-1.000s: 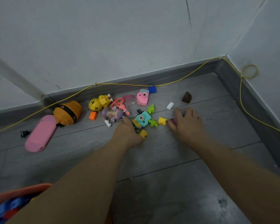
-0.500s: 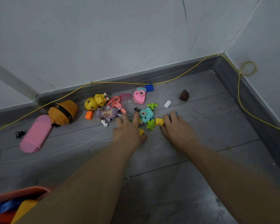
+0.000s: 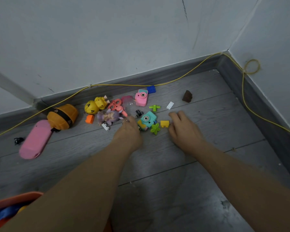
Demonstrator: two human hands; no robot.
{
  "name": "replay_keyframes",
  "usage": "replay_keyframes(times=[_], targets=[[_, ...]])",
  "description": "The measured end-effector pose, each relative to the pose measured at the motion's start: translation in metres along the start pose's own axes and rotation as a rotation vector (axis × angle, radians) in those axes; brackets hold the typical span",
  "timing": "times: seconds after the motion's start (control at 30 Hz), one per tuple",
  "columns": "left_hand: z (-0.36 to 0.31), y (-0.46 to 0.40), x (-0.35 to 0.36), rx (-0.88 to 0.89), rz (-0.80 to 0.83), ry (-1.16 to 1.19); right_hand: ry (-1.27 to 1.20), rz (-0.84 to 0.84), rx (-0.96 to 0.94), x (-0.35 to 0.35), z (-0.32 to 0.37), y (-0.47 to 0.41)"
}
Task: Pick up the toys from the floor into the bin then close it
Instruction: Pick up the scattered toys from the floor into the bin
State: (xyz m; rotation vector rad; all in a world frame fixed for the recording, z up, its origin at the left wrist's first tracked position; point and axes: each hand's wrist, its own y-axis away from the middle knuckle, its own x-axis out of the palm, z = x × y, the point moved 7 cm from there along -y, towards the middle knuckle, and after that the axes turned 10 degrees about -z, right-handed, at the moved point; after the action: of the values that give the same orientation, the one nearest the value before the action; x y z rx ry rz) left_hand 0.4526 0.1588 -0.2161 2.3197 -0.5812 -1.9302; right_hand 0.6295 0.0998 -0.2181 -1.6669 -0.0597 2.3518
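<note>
a: what could slip?
b: left hand (image 3: 130,131) curls over small pieces beside the teal plastic toy camera (image 3: 147,119), gripping something, i think; loose bits may drop. right hand (image 3: 182,129) lies spread, empty, right of it.
a: obstacles?
b: green plastic flower (image 3: 155,129) and yellow block (image 3: 164,123) crowd the camera. orange bin (image 3: 15,198) sits far down-left.

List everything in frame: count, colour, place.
Toy cameras: 2, pink by baseboard, teal between hands.
Bricks: blue, orange, yellow, two white.
Green flower pieces: 2.
Doll: 1, purple-haired.
Yellow figures: 2.
Scissors: 1, coral.
Orange bag, pink case: far left.
Brown block: right.
Bin: orange, lower left.
Cable: yellow, along wall.
Left hand, right hand: on floor.
</note>
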Motion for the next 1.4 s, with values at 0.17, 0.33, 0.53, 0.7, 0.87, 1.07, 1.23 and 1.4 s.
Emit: replay_keyframes(times=[0.17, 0.33, 0.53, 0.7, 0.87, 1.07, 1.23, 1.4], targets=[[0.013, 0.0, -0.004, -0.121, 0.028, 0.134, -0.003, 0.066, -0.11, 0.006, 0.019, -0.002], [0.015, -0.004, -0.013, -0.204, -0.037, 0.214, 0.089, 0.12, -0.198, 0.015, 0.022, 0.005], [0.003, -0.009, -0.024, -0.131, -0.119, 0.326, 0.158, 0.126, -0.18, 0.018, 0.02, 0.014], [-0.017, -0.019, -0.02, -0.02, -0.162, 0.331, -0.019, 0.007, -0.06, 0.006, 0.024, 0.004], [-0.026, -0.029, -0.009, 0.105, -0.103, 0.272, -0.003, 0.152, -0.159, 0.024, 0.044, 0.002], [-0.028, -0.032, -0.011, 0.294, -0.018, 0.062, -0.047, 0.121, -0.157, 0.027, 0.039, 0.008], [-0.031, -0.028, -0.011, 0.316, -0.053, -0.034, -0.123, -0.057, 0.056, 0.006, 0.0, -0.004], [-0.033, -0.025, -0.012, 0.281, -0.071, -0.103, -0.022, -0.045, 0.185, -0.001, -0.029, -0.024]])
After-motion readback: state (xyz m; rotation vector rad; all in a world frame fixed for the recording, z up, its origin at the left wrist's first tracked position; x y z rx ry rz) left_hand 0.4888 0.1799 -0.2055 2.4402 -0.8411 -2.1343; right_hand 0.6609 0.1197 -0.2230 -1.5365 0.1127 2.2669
